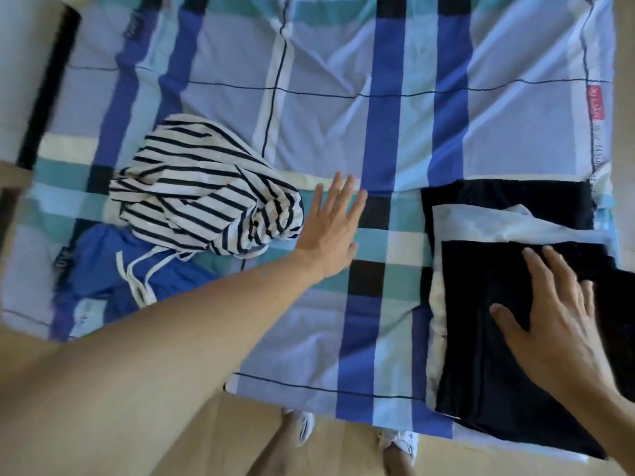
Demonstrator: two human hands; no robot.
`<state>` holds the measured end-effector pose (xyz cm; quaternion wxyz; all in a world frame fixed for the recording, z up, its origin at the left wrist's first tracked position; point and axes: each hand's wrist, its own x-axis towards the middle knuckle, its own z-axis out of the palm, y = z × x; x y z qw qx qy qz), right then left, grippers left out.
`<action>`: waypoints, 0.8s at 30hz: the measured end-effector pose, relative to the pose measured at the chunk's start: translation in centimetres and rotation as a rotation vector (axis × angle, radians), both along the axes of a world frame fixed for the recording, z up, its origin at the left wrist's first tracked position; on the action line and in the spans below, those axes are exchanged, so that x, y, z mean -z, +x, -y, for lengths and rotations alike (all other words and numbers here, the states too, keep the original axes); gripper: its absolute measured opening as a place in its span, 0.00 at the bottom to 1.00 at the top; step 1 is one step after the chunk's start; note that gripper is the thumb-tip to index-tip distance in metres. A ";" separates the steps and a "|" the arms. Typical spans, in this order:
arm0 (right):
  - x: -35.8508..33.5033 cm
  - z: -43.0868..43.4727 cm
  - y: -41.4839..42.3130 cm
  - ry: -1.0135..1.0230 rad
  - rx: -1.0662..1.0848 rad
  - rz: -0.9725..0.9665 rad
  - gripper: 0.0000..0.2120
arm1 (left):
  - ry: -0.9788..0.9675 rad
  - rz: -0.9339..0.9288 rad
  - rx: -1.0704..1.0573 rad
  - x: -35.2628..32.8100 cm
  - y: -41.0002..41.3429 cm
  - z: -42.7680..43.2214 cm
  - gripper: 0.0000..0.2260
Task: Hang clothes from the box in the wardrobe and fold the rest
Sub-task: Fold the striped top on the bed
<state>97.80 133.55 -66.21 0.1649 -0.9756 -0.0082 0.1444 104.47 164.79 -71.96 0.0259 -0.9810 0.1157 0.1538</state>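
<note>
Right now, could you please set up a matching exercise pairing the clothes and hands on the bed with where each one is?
Things:
1. striped garment
2. blue shorts
3. dark folded garment
4. left hand

Places:
A. under the right hand
B. open, just right of the stripes
C. crumpled, left of centre
D. partly under the stripes, near left edge

Pairs: 1-C, 2-D, 3-A, 4-B

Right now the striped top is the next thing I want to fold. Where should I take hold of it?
Probably the bunched end of the striped top nearest the left hand, coming in from the right. That end is gathered into a thick roll that a hand could close on, while its far side lies on the blue shorts.
</note>
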 end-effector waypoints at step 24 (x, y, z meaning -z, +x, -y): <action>-11.8 -28.7 7.3 0.521 -0.290 -0.348 0.45 | -0.915 -0.270 -0.475 -23.7 6.3 -19.4 0.11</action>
